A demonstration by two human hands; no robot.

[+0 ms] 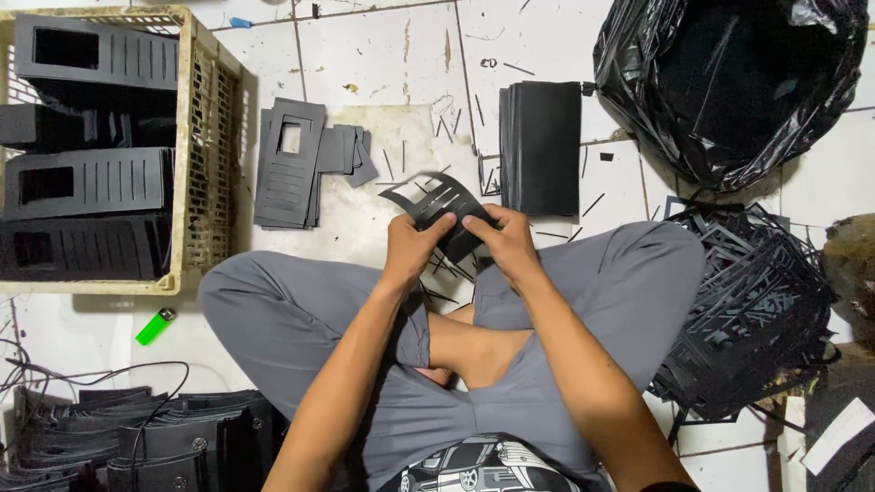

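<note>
A: Item one, nearest: what do the hands hold?

B: Left hand (pixel 412 244) and right hand (pixel 506 239), both above the crossed legs, each grip pinching one edge of a black slotted sheet (pixel 440 211). It is held up off the floor and tilted, probably so the cut strips can be worked loose.

A: Under it?

B: Thin black strips (pixel 444 270) scattered on the tiled floor (pixel 383 55), just below the hands, as if dropped there.

A: Either side?

B: Green lighter (pixel 156 325) by the left knee; a heap of black cut-out frames (pixel 747 310) by the right knee, within arm's reach.

A: Farther out?

B: Small pile of slotted sheets (pixel 290 164) ahead left; a neat upright stack of plain black sheets (pixel 540 146) ahead right. Beyond, a beige plastic crate (pixel 211 155) packed with slotted pieces on the left, and an open black rubbish bag (pixel 729 82) on the right.
</note>
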